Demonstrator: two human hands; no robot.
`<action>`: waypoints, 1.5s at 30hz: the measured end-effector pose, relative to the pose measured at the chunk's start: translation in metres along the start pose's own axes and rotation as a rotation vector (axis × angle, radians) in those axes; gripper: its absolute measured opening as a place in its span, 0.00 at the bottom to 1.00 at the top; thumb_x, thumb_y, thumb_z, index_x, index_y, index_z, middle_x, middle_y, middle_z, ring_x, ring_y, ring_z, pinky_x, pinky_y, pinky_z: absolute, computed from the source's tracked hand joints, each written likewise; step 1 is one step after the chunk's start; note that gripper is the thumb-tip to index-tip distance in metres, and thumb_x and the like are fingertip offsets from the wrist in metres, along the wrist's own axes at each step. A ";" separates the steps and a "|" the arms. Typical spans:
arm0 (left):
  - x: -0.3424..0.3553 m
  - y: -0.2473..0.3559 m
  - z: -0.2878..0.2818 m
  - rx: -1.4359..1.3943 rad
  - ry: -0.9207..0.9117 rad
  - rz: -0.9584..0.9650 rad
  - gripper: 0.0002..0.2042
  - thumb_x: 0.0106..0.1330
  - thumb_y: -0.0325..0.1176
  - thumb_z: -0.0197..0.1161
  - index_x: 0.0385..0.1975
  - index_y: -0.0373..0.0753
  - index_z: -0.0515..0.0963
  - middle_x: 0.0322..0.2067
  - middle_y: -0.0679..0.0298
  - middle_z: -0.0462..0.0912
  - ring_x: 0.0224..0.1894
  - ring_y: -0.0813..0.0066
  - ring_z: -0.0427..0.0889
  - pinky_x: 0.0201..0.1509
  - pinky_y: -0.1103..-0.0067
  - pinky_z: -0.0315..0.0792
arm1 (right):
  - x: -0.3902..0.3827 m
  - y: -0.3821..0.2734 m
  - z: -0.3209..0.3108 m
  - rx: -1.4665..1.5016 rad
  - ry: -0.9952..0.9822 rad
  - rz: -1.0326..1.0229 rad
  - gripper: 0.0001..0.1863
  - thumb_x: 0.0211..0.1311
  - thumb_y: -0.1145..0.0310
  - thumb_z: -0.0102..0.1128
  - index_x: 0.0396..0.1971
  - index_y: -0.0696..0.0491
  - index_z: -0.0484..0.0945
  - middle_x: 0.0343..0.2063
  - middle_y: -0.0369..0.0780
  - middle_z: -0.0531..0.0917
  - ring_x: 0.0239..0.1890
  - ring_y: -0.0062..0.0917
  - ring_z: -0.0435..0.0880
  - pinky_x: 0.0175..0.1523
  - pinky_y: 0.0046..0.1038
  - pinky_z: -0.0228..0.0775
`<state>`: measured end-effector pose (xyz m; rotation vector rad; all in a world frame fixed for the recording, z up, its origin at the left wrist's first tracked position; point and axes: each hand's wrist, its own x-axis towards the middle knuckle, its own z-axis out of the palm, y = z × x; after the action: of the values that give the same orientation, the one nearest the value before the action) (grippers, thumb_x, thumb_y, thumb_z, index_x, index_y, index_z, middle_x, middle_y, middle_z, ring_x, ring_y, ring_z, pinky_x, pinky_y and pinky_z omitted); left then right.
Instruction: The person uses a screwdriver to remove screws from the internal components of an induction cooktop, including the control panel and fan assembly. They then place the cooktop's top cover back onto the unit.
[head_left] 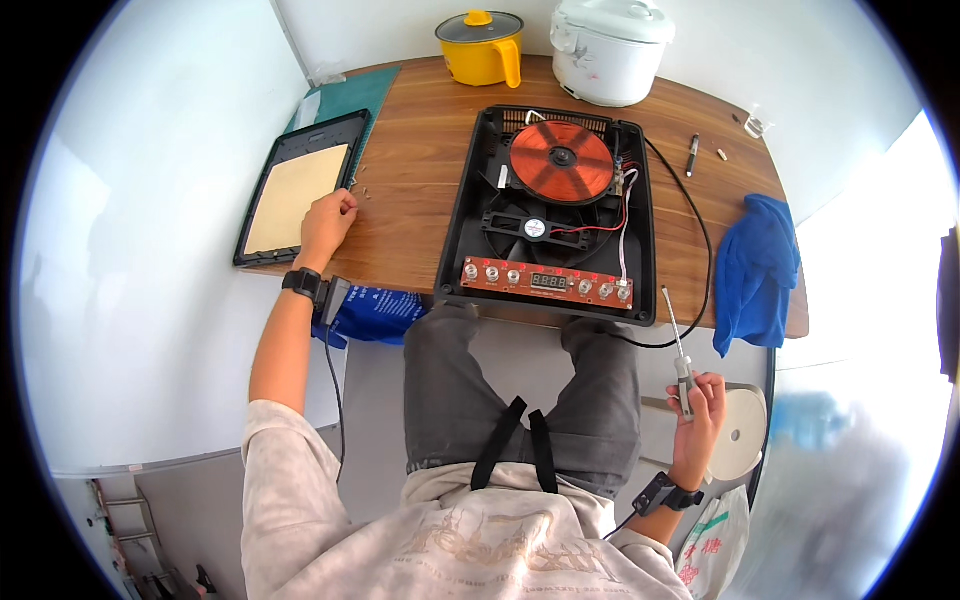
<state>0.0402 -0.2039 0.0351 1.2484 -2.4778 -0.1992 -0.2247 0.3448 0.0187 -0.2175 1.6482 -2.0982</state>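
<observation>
My right hand [702, 405] grips the grey handle of a screwdriver [684, 370], its thin shaft pointing up and away beside the table's front edge. My left hand [328, 222] is closed, fingers curled together at the right edge of a black panel [357, 140] with a tan sheet on it; whatever the fingers hold is hidden. Close by lie several small screws [365, 192]. Between my hands sits an opened induction cooker base [455, 235], with a copper coil [562, 162], a fan [536, 229] and a red control board [548, 282] showing inside.
At the back stand a yellow pot [478, 62] and a white rice cooker [612, 60]. A black cord [708, 245] loops right of the base. Farther right are a pen [692, 156] and a blue cloth [757, 270] over the edge. A green mat [375, 92] lies under the panel.
</observation>
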 end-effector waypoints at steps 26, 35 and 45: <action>-0.029 0.162 -0.048 -0.462 -0.251 0.268 0.07 0.66 0.30 0.63 0.39 0.34 0.80 0.31 0.62 0.85 0.33 0.74 0.83 0.40 0.79 0.76 | -0.001 0.001 -0.005 0.046 -0.017 -0.012 0.08 0.67 0.72 0.56 0.43 0.54 0.71 0.44 0.39 0.79 0.36 0.28 0.86 0.41 0.27 0.77; -0.017 0.198 -0.033 -0.387 -0.331 0.427 0.07 0.66 0.27 0.62 0.39 0.34 0.81 0.32 0.63 0.84 0.31 0.77 0.79 0.39 0.81 0.74 | -0.007 0.007 -0.017 0.089 0.021 -0.008 0.08 0.66 0.73 0.54 0.44 0.54 0.70 0.44 0.39 0.79 0.36 0.28 0.86 0.41 0.27 0.76; -0.014 0.225 -0.018 -0.394 -0.437 0.715 0.07 0.61 0.30 0.66 0.36 0.37 0.85 0.41 0.53 0.84 0.37 0.58 0.83 0.43 0.72 0.76 | -0.005 0.008 -0.016 0.141 0.013 0.011 0.10 0.64 0.73 0.53 0.44 0.54 0.69 0.44 0.40 0.79 0.34 0.28 0.85 0.41 0.27 0.76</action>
<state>-0.1139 -0.0576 0.1113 0.1314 -2.8676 -0.7792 -0.2243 0.3595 0.0074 -0.1497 1.4975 -2.2012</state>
